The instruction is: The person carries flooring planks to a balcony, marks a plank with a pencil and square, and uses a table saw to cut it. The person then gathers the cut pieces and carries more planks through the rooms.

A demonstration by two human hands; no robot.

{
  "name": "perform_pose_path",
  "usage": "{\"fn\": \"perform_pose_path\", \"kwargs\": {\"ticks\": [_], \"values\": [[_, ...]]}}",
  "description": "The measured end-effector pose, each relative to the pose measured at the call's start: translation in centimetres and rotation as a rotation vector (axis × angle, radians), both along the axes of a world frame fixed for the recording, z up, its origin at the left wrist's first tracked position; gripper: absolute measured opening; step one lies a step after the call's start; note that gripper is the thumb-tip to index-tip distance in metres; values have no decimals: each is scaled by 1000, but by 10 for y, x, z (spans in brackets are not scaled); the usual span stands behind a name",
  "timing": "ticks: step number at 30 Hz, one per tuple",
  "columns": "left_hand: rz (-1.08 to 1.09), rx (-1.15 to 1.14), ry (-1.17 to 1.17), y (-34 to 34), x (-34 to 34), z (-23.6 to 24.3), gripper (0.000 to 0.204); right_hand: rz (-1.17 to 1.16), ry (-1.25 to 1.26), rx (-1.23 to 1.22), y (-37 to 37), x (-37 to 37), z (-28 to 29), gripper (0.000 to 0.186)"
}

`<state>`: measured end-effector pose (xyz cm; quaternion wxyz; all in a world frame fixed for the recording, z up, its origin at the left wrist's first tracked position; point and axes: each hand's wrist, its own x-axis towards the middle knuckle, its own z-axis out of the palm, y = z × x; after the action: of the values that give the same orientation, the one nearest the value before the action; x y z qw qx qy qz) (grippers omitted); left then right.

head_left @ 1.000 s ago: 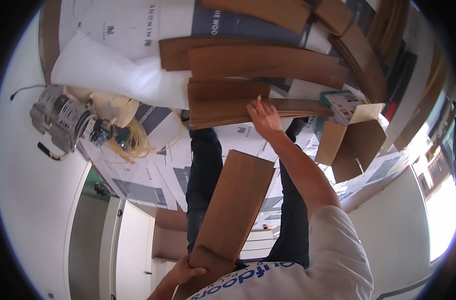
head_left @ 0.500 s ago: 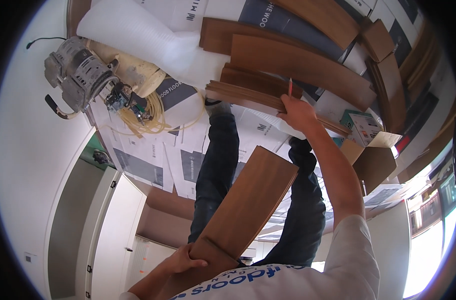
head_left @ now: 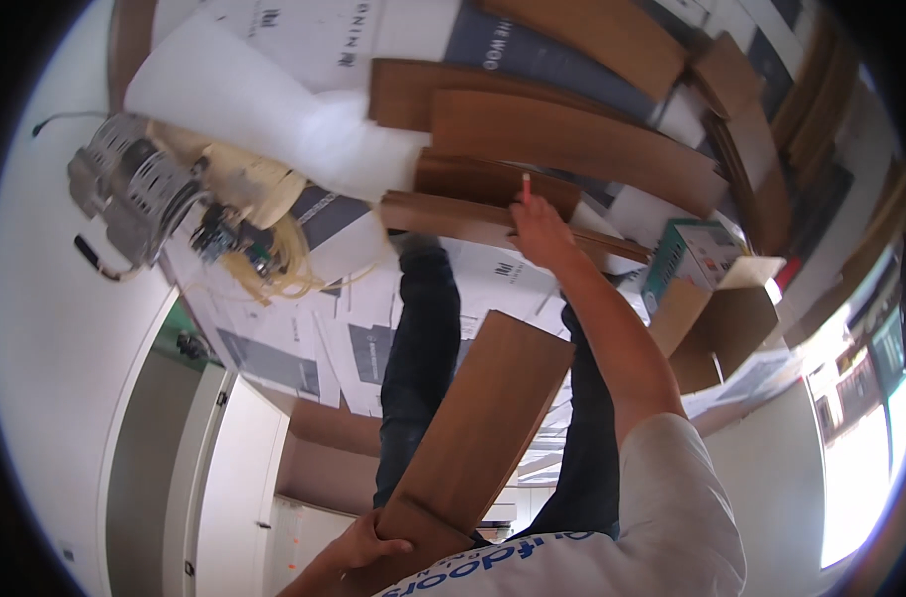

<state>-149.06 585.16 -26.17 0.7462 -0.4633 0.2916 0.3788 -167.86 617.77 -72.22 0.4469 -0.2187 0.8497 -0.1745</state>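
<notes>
My left hand (head_left: 369,545) grips a brown wooden floorboard (head_left: 485,418) near its lower end, thumb over a short wood piece (head_left: 425,527) lying across it. This long board slants up and to the right between my legs. Farther out, my right hand (head_left: 545,235) is closed around a red pencil (head_left: 526,189) whose tip points up and away. That hand is at a stack of brown boards (head_left: 448,217) by my feet; whether it touches them I cannot tell. Another board (head_left: 473,181) lies just behind the stack.
More floorboards (head_left: 572,134) lie beyond. An open cardboard box (head_left: 717,333) and a green-and-white carton (head_left: 687,254) stand right of my right hand. At left are a grey compressor (head_left: 140,184), coiled yellow hose (head_left: 284,264) and white foam sheet (head_left: 264,109). Printed sheets cover the floor.
The view has shifted, so the floor things sit farther left and lower. My right hand with the pencil has moved slightly left along the stack. My left hand keeps hold of the floorboard.
</notes>
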Motion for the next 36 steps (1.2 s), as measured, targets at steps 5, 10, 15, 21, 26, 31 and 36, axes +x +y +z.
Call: {"fn": "perform_pose_path", "kwargs": {"ticks": [5, 10, 15, 21, 26, 31, 36], "values": [[37, -60, 51, -1, 20, 13, 99, 53, 117, 9, -15, 3, -8, 52], [-139, -40, 330, -2, 20, 16, 101, -106, 369, -79, -4, -62, -2, 72], [122, -115, 265, 12, -5, 14, 96, 75, 463, 248, 22, -136, -20, 108], [-107, -61, 35, 4, -23, 7, 95, 149, 365, 344, 17, -151, -28, 116], [-76, -36, -15, 7, -25, 8, 94, -11, 398, 397, 35, -160, -23, 106], [-62, -30, -15, 9, -21, 5, 96, 30, 244, 72, 75, -174, -7, 77], [-58, -45, -56, 12, -28, 8, 98, -78, 255, 129, 75, -280, 43, 78]]}}
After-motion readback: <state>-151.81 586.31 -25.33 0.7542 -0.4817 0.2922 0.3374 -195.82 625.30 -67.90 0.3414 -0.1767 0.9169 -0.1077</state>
